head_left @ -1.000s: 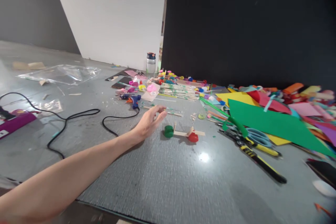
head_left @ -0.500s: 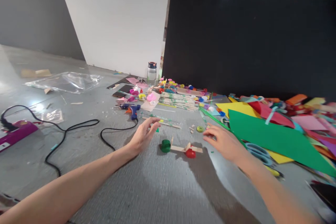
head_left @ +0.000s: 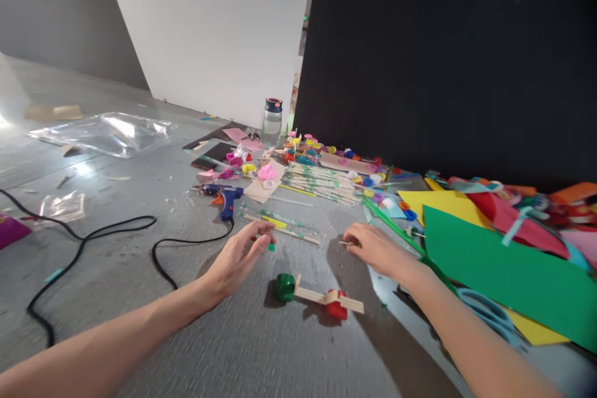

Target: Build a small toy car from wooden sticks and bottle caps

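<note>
My right hand [head_left: 380, 252] is down on the grey table, its fingers closed round a small piece of wooden stick [head_left: 346, 243] that pokes out at the fingertips. My left hand [head_left: 237, 256] is open, fingers curved and thumb apart, beside a tiny green scrap [head_left: 271, 247]. Between and nearer than the hands lies a small assembly of wooden craft sticks [head_left: 310, 294]. A green bottle cap [head_left: 284, 287] is at its left end and a red cap [head_left: 336, 305] toward its right. Beyond my left hand are a wooden stick [head_left: 298, 236] and a yellow strip [head_left: 274, 222].
A blue glue gun [head_left: 228, 200] lies at left, its black cord [head_left: 161, 261] looping across the table. Wrapped sticks [head_left: 321, 181], colourful caps and a water bottle [head_left: 272, 119] stand farther back. Green sheet [head_left: 504, 267], yellow paper and blue-handled scissors [head_left: 489, 311] lie at right.
My right hand has moved in to the small wood pieces and closed on one. The view has tilted down and shifted, while my left hand stays open near the green scrap.
</note>
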`<state>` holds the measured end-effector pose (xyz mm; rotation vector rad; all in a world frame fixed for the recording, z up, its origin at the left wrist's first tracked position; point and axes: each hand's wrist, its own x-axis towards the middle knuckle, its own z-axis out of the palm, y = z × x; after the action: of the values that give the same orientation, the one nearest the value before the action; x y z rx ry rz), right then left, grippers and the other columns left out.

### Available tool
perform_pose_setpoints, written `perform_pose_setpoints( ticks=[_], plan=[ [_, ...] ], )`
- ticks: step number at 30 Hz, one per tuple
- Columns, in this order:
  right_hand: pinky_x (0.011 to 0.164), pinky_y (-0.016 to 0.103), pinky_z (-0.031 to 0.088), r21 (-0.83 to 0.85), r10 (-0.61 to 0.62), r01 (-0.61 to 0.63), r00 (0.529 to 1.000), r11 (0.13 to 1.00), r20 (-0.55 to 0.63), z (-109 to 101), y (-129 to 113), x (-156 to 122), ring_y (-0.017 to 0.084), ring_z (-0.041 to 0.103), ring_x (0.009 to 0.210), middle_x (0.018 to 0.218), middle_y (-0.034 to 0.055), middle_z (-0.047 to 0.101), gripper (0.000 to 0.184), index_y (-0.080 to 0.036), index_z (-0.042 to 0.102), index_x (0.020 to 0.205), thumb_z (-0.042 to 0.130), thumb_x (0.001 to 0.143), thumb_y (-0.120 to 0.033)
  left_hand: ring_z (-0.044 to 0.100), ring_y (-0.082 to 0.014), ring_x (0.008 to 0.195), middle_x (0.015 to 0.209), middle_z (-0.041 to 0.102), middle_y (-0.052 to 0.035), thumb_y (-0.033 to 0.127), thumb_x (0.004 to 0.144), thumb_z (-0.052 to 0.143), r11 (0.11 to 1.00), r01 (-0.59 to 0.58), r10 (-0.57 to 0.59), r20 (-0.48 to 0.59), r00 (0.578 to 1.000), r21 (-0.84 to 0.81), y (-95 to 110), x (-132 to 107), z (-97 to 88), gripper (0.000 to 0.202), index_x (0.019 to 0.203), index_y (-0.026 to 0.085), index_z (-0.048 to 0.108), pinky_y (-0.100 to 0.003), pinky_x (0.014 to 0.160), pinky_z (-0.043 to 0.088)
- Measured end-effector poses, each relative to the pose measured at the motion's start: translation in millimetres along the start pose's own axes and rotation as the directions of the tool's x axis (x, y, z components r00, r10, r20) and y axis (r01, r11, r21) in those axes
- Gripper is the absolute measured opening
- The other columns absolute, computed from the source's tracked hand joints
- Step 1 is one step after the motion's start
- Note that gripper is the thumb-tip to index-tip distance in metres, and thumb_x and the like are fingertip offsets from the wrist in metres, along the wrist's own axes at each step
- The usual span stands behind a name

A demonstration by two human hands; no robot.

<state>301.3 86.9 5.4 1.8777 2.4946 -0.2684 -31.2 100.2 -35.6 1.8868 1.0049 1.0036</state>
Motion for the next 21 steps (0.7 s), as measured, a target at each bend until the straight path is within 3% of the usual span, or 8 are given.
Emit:
perform_pose_setpoints(
  ticks=[7, 12, 17, 21],
  plan=[
    [0.088, 0.041, 0.057, 0.114, 0.023, -0.021, 1.0, 0.993, -0.014, 5.4, 4.8, 3.3, 0.02, 0.067, 0.095, 0.103, 0.005, 0.069, 0.017, -0.016, 0.068, 0.101, 0.066, 0.102, -0.032, 0.068, -0.0201, 0.091, 0.102, 0.072, -0.0073, 0.045, 0.102, 0.048, 0.999, 0.053, -0.053, 0.009, 0.999, 0.0, 3.0, -1.5, -3.0, 0.036, 0.122, 0.019, 0.062, -0.029, 0.075, 0.054],
    [0.087, 0.042, 0.057, 0.323, 0.098, -0.072, 0.993, 0.944, -0.065, -0.9, 6.7, -3.4, 0.021, 0.067, 0.094, 0.104, 0.0051, 0.068, 0.018, -0.017, 0.067, 0.11, 0.065, 0.103, -0.033, 0.067, -0.0201, 0.091, 0.102, 0.072, -0.007, 0.046, 0.101, 0.049, 0.998, 0.061, -0.061, -0.001, 0.998, 0.018, 5.5, -1.3, -4.1, 0.036, 0.122, 0.02, 0.062, -0.028, 0.073, 0.053],
    [0.081, 0.039, 0.06, 0.65, 0.168, -0.12, 0.986, 0.751, -0.013, -11.2, 14.4, -15.4, 0.019, 0.069, 0.088, 0.102, 0.0045, 0.069, 0.021, -0.015, 0.066, 0.114, 0.066, 0.102, -0.033, 0.066, -0.0199, 0.091, 0.103, 0.072, -0.0071, 0.046, 0.102, 0.048, 0.998, 0.054, -0.054, -0.005, 0.999, 0.021, 4.1, -0.6, -4.6, 0.037, 0.122, 0.019, 0.062, -0.028, 0.075, 0.051],
    [0.075, 0.036, 0.061, 0.804, 0.218, -0.177, 0.974, 0.568, 0.06, -12.6, 13.5, -25.7, 0.018, 0.069, 0.084, 0.099, 0.0039, 0.069, 0.021, -0.014, 0.066, 0.11, 0.068, 0.101, -0.032, 0.066, -0.0195, 0.09, 0.101, 0.071, -0.007, 0.047, 0.102, 0.047, 0.999, 0.039, -0.039, 0.0, 0.999, 0.013, 3.9, 0.7, -4.3, 0.038, 0.122, 0.018, 0.062, -0.028, 0.075, 0.051]
  ],
)
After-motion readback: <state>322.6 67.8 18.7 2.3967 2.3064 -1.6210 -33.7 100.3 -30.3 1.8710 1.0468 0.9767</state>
